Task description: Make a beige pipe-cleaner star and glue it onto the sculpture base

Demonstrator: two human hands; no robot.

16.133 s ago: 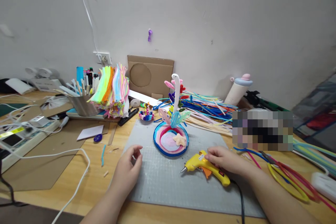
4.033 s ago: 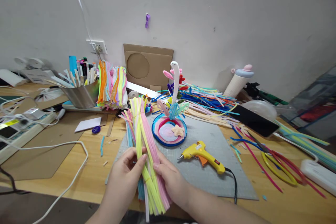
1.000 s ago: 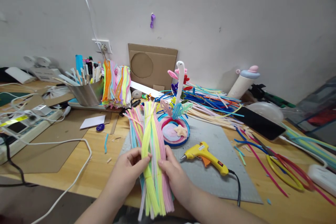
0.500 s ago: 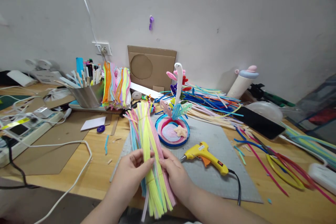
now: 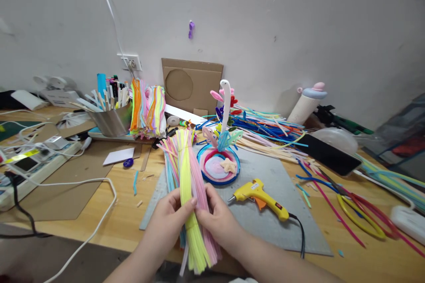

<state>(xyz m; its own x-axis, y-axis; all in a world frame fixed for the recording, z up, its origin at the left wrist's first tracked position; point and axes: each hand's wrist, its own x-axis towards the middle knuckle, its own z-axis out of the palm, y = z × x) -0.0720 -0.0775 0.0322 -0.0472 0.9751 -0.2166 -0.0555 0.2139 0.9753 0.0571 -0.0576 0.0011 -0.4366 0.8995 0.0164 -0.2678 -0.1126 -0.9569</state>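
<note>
Between both hands is a thick bundle of pipe cleaners (image 5: 189, 177), mostly yellow and pink with some pale blue, banded near its top and lower part. My left hand (image 5: 170, 213) is closed around its left side, the thumb lying over the yellow strands. On the pink side, my right hand (image 5: 219, 217) grips it with the thumb across the front. Just behind the bundle stands a round pipe-cleaner piece (image 5: 217, 182) with a blue rim, a beige star and a tall white stem. A yellow hot glue gun (image 5: 260, 196) lies right of my right hand.
A grey mat (image 5: 285, 230) lies under the glue gun. Left are a power strip (image 5: 40, 172), white cables and a metal cup (image 5: 113, 121) of sticks. More pipe cleaners (image 5: 265, 124), a phone (image 5: 332, 154), scissors (image 5: 360, 212) and a bottle (image 5: 305, 104) occupy the right side.
My fingers have shifted slightly on the bundle, and its yellow and pink strands are gathered into more separate groups. The glue gun and round piece stay in place.
</note>
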